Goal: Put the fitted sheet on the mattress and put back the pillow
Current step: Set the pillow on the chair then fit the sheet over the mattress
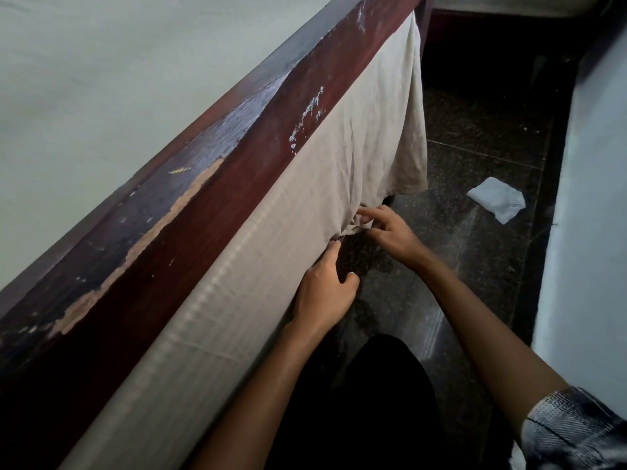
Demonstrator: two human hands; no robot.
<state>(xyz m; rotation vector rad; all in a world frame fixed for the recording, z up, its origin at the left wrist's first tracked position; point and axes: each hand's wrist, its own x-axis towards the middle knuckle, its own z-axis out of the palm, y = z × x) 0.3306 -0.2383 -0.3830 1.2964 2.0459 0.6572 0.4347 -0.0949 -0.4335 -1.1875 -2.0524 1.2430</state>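
Note:
A beige fitted sheet lies stretched over the mattress side, running diagonally below a worn dark-red wooden bed board. Its far corner hangs loose over the dark floor. My left hand grips the sheet's lower edge with fingers curled under it. My right hand pinches a bunched fold of the sheet's hem a little farther along. No pillow is in view.
A pale green wall rises behind the bed board. A crumpled white cloth lies on the dark speckled floor. A pale surface runs along the right. My dark-clothed knee is below.

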